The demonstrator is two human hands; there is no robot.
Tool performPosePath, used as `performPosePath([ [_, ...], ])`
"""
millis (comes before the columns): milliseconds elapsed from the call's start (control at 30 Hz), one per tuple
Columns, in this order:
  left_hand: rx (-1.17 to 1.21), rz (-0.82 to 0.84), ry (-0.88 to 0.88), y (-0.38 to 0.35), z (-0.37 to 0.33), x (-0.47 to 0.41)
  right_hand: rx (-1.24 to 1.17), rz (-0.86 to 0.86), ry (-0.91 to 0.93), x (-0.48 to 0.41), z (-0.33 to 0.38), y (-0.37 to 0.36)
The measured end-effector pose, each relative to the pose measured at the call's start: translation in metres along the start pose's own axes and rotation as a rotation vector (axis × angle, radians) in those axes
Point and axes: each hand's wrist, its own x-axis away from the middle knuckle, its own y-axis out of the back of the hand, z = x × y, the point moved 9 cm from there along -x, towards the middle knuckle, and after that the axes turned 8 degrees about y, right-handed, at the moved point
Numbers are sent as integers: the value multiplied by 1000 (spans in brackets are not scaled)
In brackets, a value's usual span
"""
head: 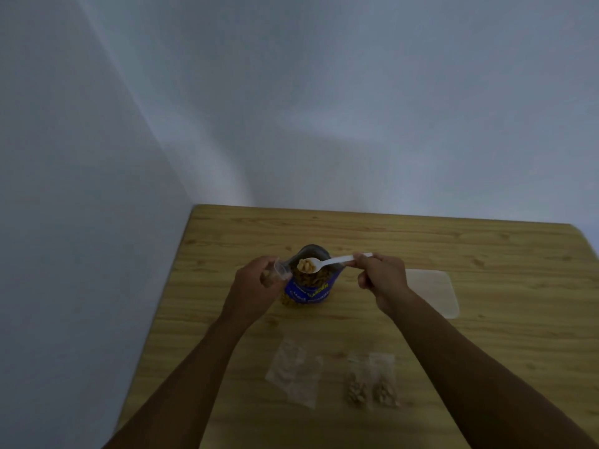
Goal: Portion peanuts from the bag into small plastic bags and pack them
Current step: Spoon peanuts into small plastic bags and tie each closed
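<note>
One blue peanut bag (308, 280) stood open on the wooden worktop (421, 247). The right hand (382, 280) had its fingers clamped on one white spoon (327, 262) heaped with peanuts above it; the left hand (256, 286) gripped one clear cup (281, 270). Nearer lay two filled small bags (372, 380), an empty-bag pile (295, 371) and one lid (434, 293).

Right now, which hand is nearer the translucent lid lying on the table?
Right. The right hand, holding the white plastic spoon, sits just beside the lid; the left hand is beyond the peanut bag.
</note>
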Motion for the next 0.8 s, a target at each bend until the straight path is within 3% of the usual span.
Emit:
performPosePath([
  [167,-37,-14,-15,-4,-14,-5,-33,12,22,-2,26,10],
  [367,-35,4,-77,-13,-32,-10,38,109,176,6,70,-1],
  [633,-12,10,-107,-28,-51,-9,445,266,575,48,120,-44],
  [800,7,-30,-76,-28,-44,-6,543,416,784,71,138,-59],
])
